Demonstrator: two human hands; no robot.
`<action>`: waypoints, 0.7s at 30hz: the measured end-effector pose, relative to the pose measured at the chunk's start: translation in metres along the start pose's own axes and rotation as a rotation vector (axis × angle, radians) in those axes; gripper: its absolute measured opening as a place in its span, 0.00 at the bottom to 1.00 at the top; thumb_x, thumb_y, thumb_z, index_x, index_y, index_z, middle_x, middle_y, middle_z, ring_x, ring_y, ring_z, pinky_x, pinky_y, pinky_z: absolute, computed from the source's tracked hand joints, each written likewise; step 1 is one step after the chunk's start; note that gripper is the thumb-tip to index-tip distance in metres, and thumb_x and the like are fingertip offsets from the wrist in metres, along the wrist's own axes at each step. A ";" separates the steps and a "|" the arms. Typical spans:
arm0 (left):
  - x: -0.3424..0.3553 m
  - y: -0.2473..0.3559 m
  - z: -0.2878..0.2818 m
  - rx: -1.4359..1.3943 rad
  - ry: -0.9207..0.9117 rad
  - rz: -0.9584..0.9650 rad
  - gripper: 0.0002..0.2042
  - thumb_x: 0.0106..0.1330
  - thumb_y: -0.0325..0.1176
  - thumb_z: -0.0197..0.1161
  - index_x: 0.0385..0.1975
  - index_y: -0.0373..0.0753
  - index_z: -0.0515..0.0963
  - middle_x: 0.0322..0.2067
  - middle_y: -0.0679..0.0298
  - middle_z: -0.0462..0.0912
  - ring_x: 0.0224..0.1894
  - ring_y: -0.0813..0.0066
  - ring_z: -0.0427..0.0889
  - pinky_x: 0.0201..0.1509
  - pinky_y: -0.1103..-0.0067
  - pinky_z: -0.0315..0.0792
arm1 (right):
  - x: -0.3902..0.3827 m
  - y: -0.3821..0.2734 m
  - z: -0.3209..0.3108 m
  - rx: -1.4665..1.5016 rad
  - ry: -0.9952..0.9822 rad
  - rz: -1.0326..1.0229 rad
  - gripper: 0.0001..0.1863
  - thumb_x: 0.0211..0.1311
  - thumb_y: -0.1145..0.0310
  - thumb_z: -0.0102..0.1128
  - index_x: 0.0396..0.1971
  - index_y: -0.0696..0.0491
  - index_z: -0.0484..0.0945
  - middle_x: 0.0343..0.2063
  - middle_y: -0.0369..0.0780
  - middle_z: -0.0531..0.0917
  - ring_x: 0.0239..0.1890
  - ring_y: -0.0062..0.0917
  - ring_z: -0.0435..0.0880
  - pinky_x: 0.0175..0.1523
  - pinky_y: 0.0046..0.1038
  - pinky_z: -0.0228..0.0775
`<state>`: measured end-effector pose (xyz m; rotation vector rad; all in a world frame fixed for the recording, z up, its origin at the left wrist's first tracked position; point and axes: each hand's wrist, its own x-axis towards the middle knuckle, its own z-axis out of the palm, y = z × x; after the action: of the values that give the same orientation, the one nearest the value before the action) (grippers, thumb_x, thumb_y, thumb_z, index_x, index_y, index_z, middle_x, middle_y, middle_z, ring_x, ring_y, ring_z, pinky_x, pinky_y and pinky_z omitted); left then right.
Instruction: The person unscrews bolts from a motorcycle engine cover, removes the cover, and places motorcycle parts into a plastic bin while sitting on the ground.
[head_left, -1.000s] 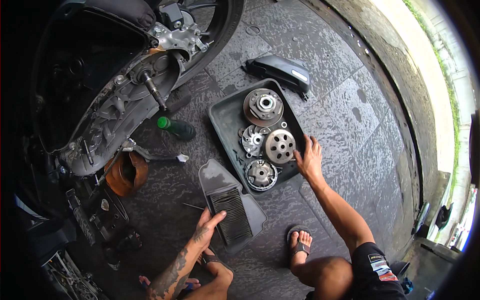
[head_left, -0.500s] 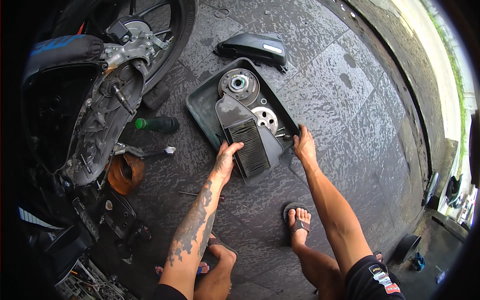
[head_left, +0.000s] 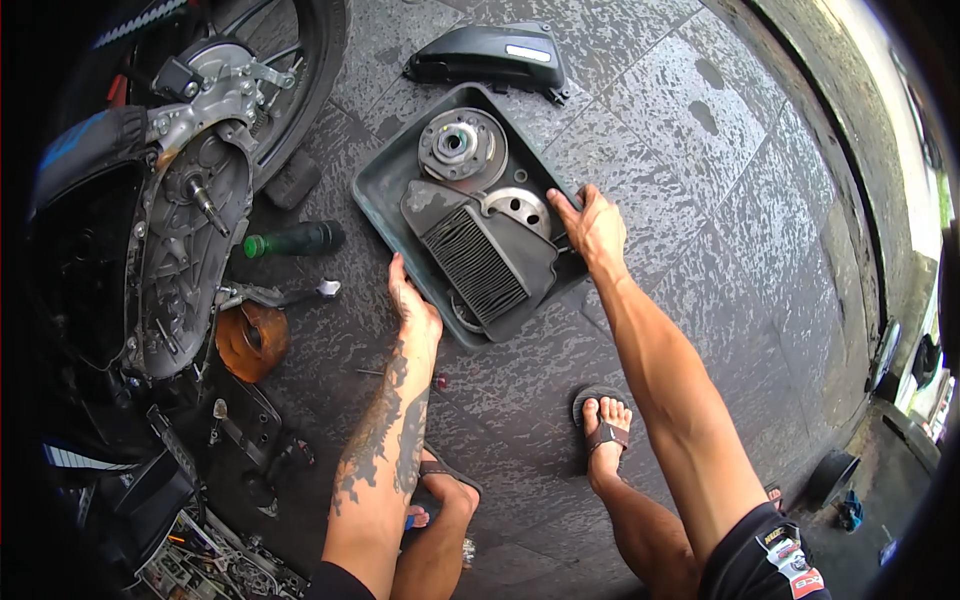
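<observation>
A dark grey plastic tray (head_left: 388, 172) lies on the wet stone floor. In it are a round clutch drum (head_left: 462, 147), a pale pulley disc (head_left: 522, 208) and a black air filter (head_left: 487, 265) with a pleated face, laid across the other parts. My left hand (head_left: 412, 303) grips the tray's near left rim. My right hand (head_left: 592, 226) grips its right rim, fingers over the edge. Both forearms reach in from below.
A scooter's open engine case (head_left: 185, 240) and rear wheel (head_left: 310, 60) stand at left. A dark green bottle (head_left: 295, 240), a socket tool (head_left: 300, 293) and an orange-brown round part (head_left: 250, 340) lie beside it. A black plastic cover (head_left: 490, 55) lies beyond the tray. My sandalled foot (head_left: 603, 425) rests below.
My left hand carried the air filter from the floor into the tray, let go of it, and moved to the tray's left rim. My right hand stayed on the right rim.
</observation>
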<state>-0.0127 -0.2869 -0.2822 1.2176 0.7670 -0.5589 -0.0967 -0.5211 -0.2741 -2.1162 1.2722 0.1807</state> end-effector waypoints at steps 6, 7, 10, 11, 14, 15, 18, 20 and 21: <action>-0.055 -0.031 -0.033 -0.007 0.151 -0.050 0.38 0.58 0.66 0.53 0.53 0.35 0.67 0.56 0.53 0.67 0.60 0.58 0.64 0.67 0.61 0.54 | -0.067 0.059 -0.014 0.127 0.070 0.026 0.26 0.53 0.46 0.64 0.27 0.59 0.76 0.23 0.54 0.81 0.31 0.51 0.81 0.38 0.43 0.72; -0.070 -0.037 -0.034 0.004 0.156 -0.063 0.38 0.58 0.66 0.52 0.53 0.35 0.67 0.56 0.53 0.67 0.60 0.58 0.64 0.67 0.60 0.53 | -0.081 0.074 -0.020 0.137 0.071 0.060 0.26 0.52 0.46 0.65 0.24 0.59 0.74 0.22 0.53 0.80 0.31 0.51 0.81 0.37 0.44 0.71; -0.115 -0.050 -0.038 0.062 0.171 -0.130 0.36 0.58 0.67 0.52 0.49 0.36 0.69 0.52 0.56 0.68 0.57 0.61 0.65 0.65 0.62 0.54 | -0.120 0.108 -0.044 0.180 0.068 0.161 0.25 0.51 0.49 0.66 0.22 0.59 0.73 0.20 0.52 0.79 0.28 0.50 0.79 0.35 0.42 0.70; -0.133 -0.052 -0.034 0.081 0.191 -0.149 0.33 0.59 0.67 0.52 0.44 0.37 0.70 0.48 0.58 0.71 0.53 0.64 0.67 0.63 0.64 0.58 | -0.133 0.118 -0.055 0.203 0.055 0.213 0.24 0.51 0.50 0.67 0.21 0.58 0.72 0.19 0.52 0.78 0.27 0.50 0.78 0.34 0.42 0.69; -0.181 -0.053 -0.029 0.155 0.164 -0.155 0.36 0.59 0.67 0.51 0.49 0.36 0.69 0.52 0.56 0.69 0.57 0.61 0.65 0.66 0.64 0.53 | -0.171 0.135 -0.102 0.291 0.073 0.330 0.24 0.48 0.52 0.68 0.20 0.59 0.71 0.16 0.52 0.75 0.23 0.50 0.74 0.31 0.41 0.66; -0.198 -0.052 -0.023 0.179 0.138 -0.163 0.39 0.58 0.68 0.50 0.55 0.34 0.67 0.58 0.54 0.67 0.61 0.58 0.63 0.69 0.62 0.49 | -0.184 0.143 -0.120 0.314 0.077 0.365 0.24 0.48 0.52 0.69 0.20 0.59 0.71 0.15 0.51 0.74 0.21 0.49 0.71 0.31 0.41 0.66; -0.260 -0.045 0.016 0.262 0.055 -0.198 0.39 0.58 0.68 0.50 0.53 0.34 0.68 0.58 0.54 0.67 0.61 0.58 0.64 0.68 0.64 0.52 | -0.225 0.168 -0.175 0.395 0.137 0.480 0.24 0.48 0.52 0.69 0.19 0.59 0.71 0.15 0.50 0.74 0.20 0.48 0.70 0.30 0.40 0.66; -0.296 -0.039 0.040 0.378 0.040 -0.180 0.40 0.58 0.69 0.49 0.53 0.34 0.68 0.58 0.54 0.67 0.61 0.58 0.64 0.67 0.63 0.54 | -0.254 0.176 -0.215 0.476 0.182 0.558 0.24 0.48 0.52 0.69 0.20 0.59 0.72 0.15 0.50 0.75 0.20 0.46 0.72 0.30 0.39 0.67; -0.307 -0.036 0.051 0.433 -0.016 -0.156 0.40 0.58 0.69 0.49 0.53 0.34 0.68 0.57 0.54 0.67 0.60 0.58 0.64 0.67 0.63 0.54 | -0.261 0.174 -0.244 0.520 0.197 0.600 0.24 0.48 0.51 0.70 0.20 0.59 0.73 0.16 0.50 0.76 0.20 0.45 0.73 0.30 0.39 0.67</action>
<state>-0.2225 -0.3513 -0.0593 1.5557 0.7537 -0.8942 -0.4267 -0.5279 -0.0530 -1.3021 1.8149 -0.1030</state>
